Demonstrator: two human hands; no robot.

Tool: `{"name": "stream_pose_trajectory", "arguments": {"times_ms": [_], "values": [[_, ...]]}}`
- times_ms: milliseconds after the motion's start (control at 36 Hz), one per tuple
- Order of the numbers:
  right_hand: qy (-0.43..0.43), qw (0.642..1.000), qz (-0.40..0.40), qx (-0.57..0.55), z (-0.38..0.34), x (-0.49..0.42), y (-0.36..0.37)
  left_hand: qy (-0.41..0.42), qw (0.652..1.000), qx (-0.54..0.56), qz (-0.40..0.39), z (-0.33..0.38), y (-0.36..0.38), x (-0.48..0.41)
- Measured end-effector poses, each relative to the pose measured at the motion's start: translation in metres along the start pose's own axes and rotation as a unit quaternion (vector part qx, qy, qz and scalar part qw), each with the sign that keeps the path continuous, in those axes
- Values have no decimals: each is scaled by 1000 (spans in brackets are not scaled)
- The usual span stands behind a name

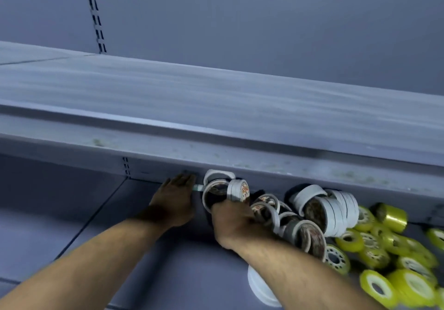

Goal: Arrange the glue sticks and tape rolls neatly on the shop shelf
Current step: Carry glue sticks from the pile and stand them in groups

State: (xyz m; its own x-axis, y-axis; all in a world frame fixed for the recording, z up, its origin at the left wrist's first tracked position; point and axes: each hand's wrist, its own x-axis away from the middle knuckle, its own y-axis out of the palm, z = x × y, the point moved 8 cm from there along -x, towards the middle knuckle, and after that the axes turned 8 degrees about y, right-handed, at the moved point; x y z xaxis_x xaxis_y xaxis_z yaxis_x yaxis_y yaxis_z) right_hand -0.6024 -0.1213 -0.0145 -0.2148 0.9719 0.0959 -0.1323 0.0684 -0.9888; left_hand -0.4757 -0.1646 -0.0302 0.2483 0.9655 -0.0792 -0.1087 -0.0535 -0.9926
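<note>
Yellow tape rolls (374, 257) are lying at four o'clock, the upper shelf lip (240, 158) overhanging our hands. Our right hand (234, 218) is gripping white tape rolls (237, 191); at their nine o'clock our left hand (176, 194) is lying flat, fingers straight.

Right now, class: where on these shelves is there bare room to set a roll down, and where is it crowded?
Bare: the lower shelf left of the left hand, and the upper shelf. Crowded: right of the right hand, white rolls then yellow rolls.
</note>
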Motion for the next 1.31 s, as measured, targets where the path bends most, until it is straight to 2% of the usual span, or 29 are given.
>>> {"name": "stream_pose_trajectory", "arguments": {"times_ms": [139,361,500,778,889,972,1139,1222,1306], "values": [[-9,1000,1,3,0,-3,2,2,1000,27,3,-1,3,-15],[-36,999,9,11,-3,-7,7,-2,1000,5,-3,4,3,-23],[-51,999,0,-8,0,-7,4,46,999,1,16,5,10,-29],[-70,997,-14,4,-4,-9,3,43,999,6,13,-8,23,-30],[-70,997,-21,14,-5,-13,6,87,996,5,28,-8,21,-25],[-78,996,-24,28,-8,-13,7,115,993,-5,11,-3,17,-19],[-92,994,-35,56,-19,-7,11,105,993,-11,-48,-3,15,-1],[-77,996,-40,-15,-23,-8,10,77,996,-4,-50,-8,7,8],[-35,984,-25,-172,-18,-17,6,48,998,42,-14,-17,-10,13]]}}
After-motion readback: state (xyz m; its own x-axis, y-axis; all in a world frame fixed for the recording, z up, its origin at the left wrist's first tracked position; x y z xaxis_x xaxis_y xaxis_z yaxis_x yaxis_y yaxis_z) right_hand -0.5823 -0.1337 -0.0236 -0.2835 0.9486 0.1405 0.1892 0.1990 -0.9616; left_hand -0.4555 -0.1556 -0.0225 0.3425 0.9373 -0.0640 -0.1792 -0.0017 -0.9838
